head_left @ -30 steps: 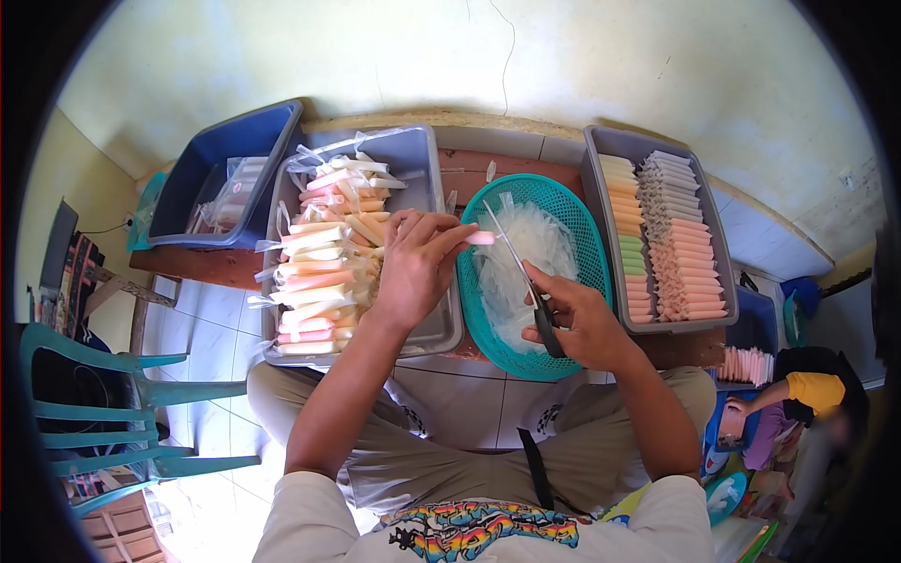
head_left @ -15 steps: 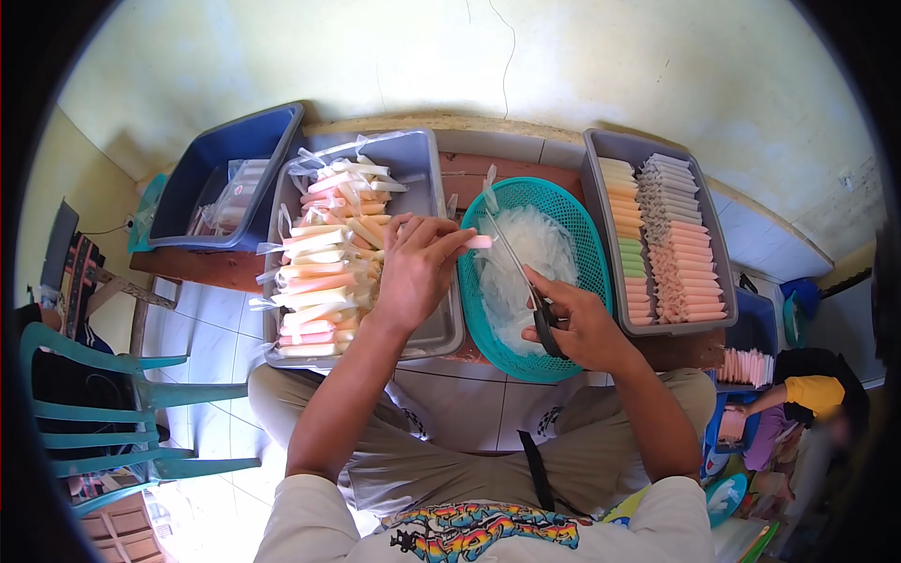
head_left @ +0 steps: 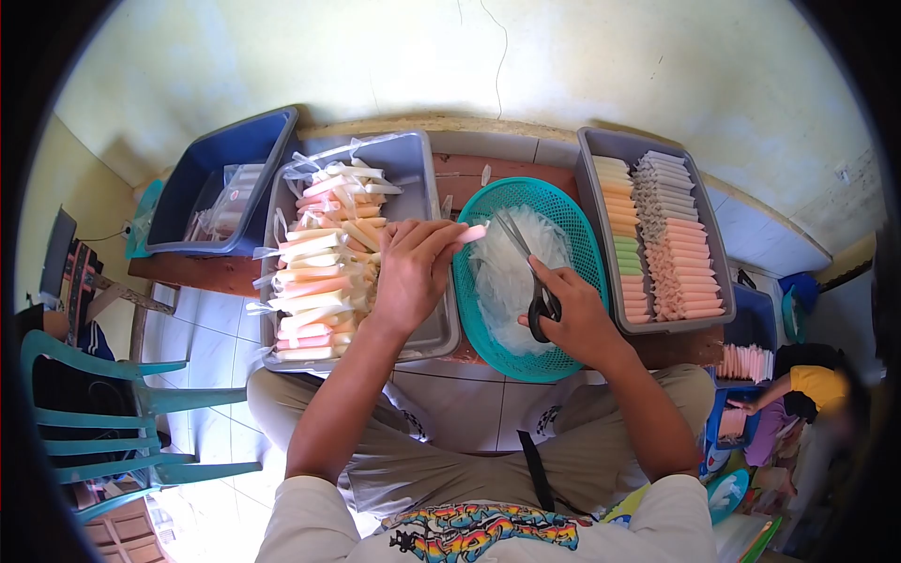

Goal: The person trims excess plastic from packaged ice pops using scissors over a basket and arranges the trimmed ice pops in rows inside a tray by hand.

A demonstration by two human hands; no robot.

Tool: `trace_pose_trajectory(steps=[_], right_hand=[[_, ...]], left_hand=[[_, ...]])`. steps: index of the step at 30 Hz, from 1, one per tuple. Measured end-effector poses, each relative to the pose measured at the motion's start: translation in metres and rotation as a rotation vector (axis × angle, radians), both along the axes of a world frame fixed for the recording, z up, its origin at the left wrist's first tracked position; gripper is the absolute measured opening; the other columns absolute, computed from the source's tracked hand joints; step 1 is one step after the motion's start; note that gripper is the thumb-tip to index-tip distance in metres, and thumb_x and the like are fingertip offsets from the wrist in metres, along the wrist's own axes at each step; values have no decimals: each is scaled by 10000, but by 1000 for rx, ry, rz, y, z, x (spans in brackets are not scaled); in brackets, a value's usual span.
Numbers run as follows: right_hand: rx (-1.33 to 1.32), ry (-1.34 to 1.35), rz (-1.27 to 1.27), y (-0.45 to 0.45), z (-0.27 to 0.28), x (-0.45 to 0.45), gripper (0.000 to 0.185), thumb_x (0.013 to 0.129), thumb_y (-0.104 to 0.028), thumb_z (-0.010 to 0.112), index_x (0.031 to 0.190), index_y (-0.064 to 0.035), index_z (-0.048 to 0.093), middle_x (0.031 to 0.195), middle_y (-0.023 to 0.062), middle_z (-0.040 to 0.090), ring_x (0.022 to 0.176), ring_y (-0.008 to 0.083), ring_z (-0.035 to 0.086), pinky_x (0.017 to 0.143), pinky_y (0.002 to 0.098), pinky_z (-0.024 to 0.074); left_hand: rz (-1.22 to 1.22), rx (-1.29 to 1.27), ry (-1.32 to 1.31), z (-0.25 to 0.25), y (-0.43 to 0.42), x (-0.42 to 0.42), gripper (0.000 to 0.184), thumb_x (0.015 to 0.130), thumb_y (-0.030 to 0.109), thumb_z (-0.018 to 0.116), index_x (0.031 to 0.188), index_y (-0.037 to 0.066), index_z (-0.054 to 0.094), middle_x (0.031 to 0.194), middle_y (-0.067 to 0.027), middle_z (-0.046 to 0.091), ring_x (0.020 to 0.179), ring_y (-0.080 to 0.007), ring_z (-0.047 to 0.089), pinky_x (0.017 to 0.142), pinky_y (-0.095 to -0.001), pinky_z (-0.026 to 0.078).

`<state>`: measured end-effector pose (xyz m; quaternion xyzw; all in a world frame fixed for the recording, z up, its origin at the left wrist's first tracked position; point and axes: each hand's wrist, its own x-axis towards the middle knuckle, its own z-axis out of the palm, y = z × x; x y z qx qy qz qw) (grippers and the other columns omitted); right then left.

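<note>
My left hand (head_left: 413, 272) pinches a pink ice pop (head_left: 472, 234) in a clear plastic tube, its end pointing right over the rim of the turquoise basket (head_left: 599, 272). In my right hand (head_left: 572, 314) are black-handled scissors (head_left: 516, 235), blades pointing up and left, slightly apart, near the tip of the pop. Clear plastic scraps (head_left: 526, 253) fill the basket beneath them. To the left, a grey tub (head_left: 427, 188) holds a heap of pink, cream and orange pops (head_left: 319, 272) with loose plastic tails.
A grey tub (head_left: 589, 150) on the right has neat rows of trimmed pops (head_left: 690, 253). A dark blue tub (head_left: 202, 155) with plastic packs stands far left. There is a green chair (head_left: 94, 403) at lower left. Another person's yellow sleeve (head_left: 815, 389) is at lower right.
The scissors have drawn back from the pop and turned, and their blades have parted. The plastic tail above the basket no longer shows. My left hand stays nearly in place.
</note>
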<state>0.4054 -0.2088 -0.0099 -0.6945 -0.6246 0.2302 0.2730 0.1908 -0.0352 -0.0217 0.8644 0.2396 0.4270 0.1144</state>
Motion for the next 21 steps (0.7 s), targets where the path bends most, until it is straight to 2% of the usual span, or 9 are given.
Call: trace_pose_trajectory(steps=[4, 8, 10, 13, 21], right_hand=[[50, -105, -31, 5, -30, 4, 858, 863, -172, 851, 1616, -51, 458, 1243, 233, 590, 1005, 411, 687, 904, 458, 572], [81, -166, -68, 9, -46, 1, 868, 837, -154, 869, 1608, -79, 478, 1226, 218, 586, 1006, 394, 686, 922, 452, 566], [-11, -178, -58, 10, -48, -1, 850, 830, -101, 831, 1603, -86, 479, 1251, 226, 579, 1050, 427, 690, 948, 466, 576], [-97, -192, -93, 13, -46, -6, 825, 829, -87, 803, 1592, -98, 491, 1280, 212, 578, 1056, 435, 697, 941, 493, 593], [-177, -379, -110, 17, -47, -10, 825, 793, -147, 821, 1565, -145, 531, 1285, 168, 590, 993, 407, 732, 852, 492, 627]], left_hand=[[-23, 15, 36, 1, 1, -2, 300, 895, 44, 778, 1182, 133, 779, 1097, -31, 783, 966, -237, 691, 914, -422, 412], [-52, 48, 52, 6, -1, -2, 354, 911, 12, 748, 1242, 137, 757, 1126, -35, 779, 998, -238, 703, 926, -415, 409], [-54, 30, 43, 8, -3, -2, 375, 912, 6, 743, 1262, 140, 751, 1130, -40, 777, 1012, -236, 707, 932, -412, 406], [-47, 0, 29, 7, -4, -1, 388, 929, 10, 739, 1296, 137, 748, 1138, -45, 779, 1005, -221, 711, 941, -395, 405], [-79, -21, 23, 13, -9, 0, 402, 948, 32, 757, 1345, 86, 720, 1111, -61, 776, 966, -192, 706, 954, -373, 415]])
